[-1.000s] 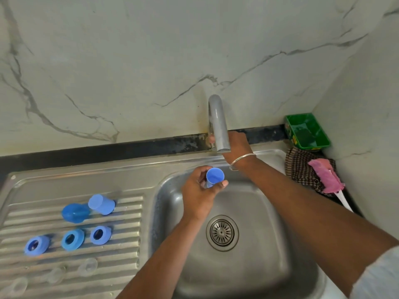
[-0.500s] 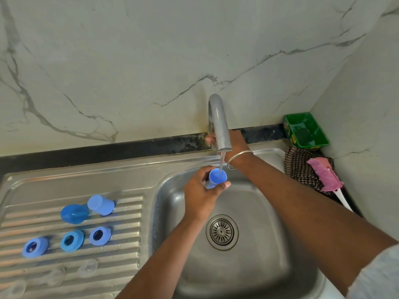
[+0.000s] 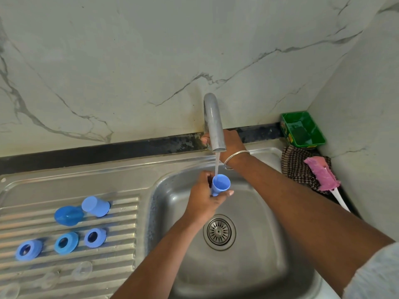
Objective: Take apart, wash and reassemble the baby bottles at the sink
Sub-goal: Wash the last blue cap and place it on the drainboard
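My left hand (image 3: pixel 201 196) grips a small blue bottle cap (image 3: pixel 220 184), mouth up, under the tap (image 3: pixel 213 124) over the sink basin (image 3: pixel 248 266). A thin stream of water runs into the cap. My right hand (image 3: pixel 228 142) reaches behind the spout and holds the tap handle, which the spout mostly hides. On the draining board (image 3: pixel 121 212) at left lie another blue cap (image 3: pixel 95 206), a darker blue cap (image 3: pixel 68 215), three blue screw rings (image 3: pixel 65 242) and clear teats (image 3: pixel 82 270).
A green soap tray (image 3: pixel 303 129) sits in the back right corner. In front of it lies a checked cloth (image 3: pixel 298 167) with a pink bottle brush (image 3: pixel 321 173) on top. The drain strainer (image 3: pixel 219 231) is in the basin's middle. Marble walls stand behind and at right.
Water started running from the tap into the cap. My left hand has shifted the cap slightly up under the stream. My right hand stayed at the tap handle.
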Demonstrator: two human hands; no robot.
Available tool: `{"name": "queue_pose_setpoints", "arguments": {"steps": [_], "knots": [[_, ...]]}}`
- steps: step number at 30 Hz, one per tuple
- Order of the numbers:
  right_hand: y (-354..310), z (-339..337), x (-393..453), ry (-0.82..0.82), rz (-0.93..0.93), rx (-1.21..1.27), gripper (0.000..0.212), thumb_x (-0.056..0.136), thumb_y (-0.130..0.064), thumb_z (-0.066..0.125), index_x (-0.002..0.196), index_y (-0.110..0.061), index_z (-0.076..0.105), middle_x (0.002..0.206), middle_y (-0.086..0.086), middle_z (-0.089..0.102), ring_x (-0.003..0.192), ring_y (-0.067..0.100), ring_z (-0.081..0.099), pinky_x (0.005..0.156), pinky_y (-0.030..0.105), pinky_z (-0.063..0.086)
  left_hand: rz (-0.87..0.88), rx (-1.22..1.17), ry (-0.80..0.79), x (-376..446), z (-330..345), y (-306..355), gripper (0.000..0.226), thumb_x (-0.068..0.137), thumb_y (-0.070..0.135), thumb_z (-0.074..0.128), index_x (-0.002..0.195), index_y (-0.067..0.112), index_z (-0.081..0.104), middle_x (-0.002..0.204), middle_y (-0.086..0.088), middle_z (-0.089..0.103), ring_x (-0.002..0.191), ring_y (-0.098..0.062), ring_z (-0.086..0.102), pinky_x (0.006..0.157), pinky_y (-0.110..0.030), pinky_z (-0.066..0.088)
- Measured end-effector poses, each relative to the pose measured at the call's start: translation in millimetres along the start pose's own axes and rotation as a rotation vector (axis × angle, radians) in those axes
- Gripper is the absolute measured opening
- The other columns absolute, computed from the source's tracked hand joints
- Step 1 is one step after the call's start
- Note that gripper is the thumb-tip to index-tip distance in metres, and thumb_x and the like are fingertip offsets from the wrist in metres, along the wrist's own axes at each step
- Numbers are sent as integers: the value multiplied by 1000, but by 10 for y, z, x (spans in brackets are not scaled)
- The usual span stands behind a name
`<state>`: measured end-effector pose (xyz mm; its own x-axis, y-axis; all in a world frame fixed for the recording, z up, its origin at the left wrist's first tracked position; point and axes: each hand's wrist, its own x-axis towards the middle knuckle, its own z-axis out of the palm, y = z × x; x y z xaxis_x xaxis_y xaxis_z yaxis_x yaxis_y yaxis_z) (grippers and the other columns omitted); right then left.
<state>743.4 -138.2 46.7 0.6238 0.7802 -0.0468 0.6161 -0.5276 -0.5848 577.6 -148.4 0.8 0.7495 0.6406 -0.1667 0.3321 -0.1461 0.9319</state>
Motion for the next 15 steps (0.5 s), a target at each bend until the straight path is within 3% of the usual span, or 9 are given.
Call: {"name": "queue_pose_setpoints", "arguments": {"steps": [3,6,8,10,13,15], "knots": [[23,34,11,-10,10,-36,22,94,-22,54,72,-21,51,68,0,53,67,22,52,67,26,43,27,3,39,37,7,23,42,75,19,86,95,32,52,90,14,63,82,2,59,71,-11,46],[50,44,36,-21,21,-9,26,91,-19,54,65,-19,57,66,4,62,67,25,59,66,33,51,-177,-501,53,69,-19,173,34,79,11,81,105,21,61,100,4,69,89,-11,67,80,-31,58],[59,34,32,-18,8,-38,34,93,-19,53,59,-23,50,59,-1,54,64,23,56,65,31,48,-374,-782,114,120,-49,242,29,88,18,73,114,18,61,111,-4,68,91,-19,70,73,-40,62],[52,6,17,-16,-15,-40,32,94,-19,53,62,-22,51,61,0,53,67,23,57,67,31,49,-577,-826,110,160,-51,254,35,91,35,68,118,14,60,113,-12,68,88,-23,70,61,-35,60],[64,14,-4,-42,-30,-9,21,97,-19,54,77,-16,60,73,6,59,75,26,61,77,32,53,-856,-923,27,139,-5,300,55,85,47,71,119,6,60,104,-19,70,68,-22,70,46,-24,53],[67,16,-9,-47,-21,23,23,97,-15,53,75,-14,58,77,12,62,80,31,62,84,43,55,-959,-1007,-6,139,46,320,65,79,48,77,121,2,59,96,-19,70,56,-20,67,40,-21,51]]}}
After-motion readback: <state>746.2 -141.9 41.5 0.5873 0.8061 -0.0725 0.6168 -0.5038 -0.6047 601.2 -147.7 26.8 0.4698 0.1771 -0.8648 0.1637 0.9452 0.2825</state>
